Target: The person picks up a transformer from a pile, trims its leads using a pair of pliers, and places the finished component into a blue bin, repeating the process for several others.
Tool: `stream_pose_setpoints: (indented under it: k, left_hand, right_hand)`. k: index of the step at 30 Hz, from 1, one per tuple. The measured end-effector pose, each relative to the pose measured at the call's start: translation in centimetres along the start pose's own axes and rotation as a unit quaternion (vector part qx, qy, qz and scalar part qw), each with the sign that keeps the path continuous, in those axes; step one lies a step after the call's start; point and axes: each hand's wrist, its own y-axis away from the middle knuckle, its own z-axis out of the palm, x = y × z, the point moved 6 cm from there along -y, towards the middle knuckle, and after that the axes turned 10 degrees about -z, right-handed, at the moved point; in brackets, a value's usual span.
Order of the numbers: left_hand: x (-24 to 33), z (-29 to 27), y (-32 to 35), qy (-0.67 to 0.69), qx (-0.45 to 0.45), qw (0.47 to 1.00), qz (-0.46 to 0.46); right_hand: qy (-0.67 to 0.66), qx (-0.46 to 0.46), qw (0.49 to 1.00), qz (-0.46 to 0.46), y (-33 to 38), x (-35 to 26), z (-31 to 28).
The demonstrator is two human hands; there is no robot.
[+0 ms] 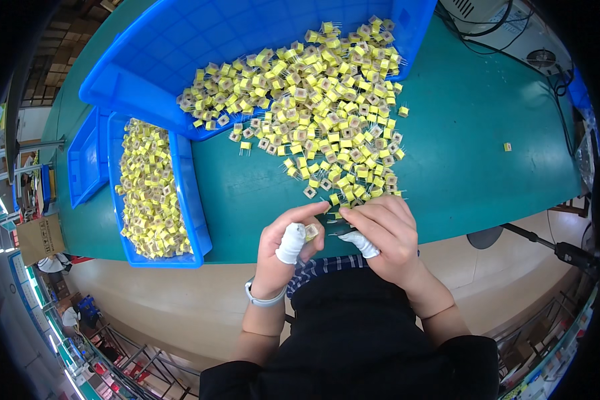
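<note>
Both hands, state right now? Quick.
Left hand: partly closed, holding a small, boxy yellow-and-tan component.
Right hand: fingers curled; cannot tell whether it grips anything.

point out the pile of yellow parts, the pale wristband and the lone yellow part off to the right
pile of yellow parts [337, 120]: head view, middle of the heap
pale wristband [265, 303]: head view, middle of the strap
lone yellow part [507, 147]: head view, its body
</note>
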Motion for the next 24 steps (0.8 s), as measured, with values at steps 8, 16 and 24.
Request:
stream_pose_setpoints:
  k: [8, 16, 24]
  left_hand:
    - [0.3, 0.6, 0.1, -0.056, -0.021, 0.998, -0.001]
    - [-0.4, 0.5, -0.1, -0.038, -0.015, 0.999, -0.025]
    - [0.4, -1.7, -0.3, 0.159, -0.019, 0.987, -0.009]
  right_hand:
    - [-0.025, -0.023, 0.999, -0.003, -0.1, 0.0, 0.2]
    - [-0.028, -0.036, 0.999, -0.017, 0.1, -0.1, 0.5]
    - [-0.020, 0.013, 1.000, 0.002, 0.2, 0.3, -0.4]
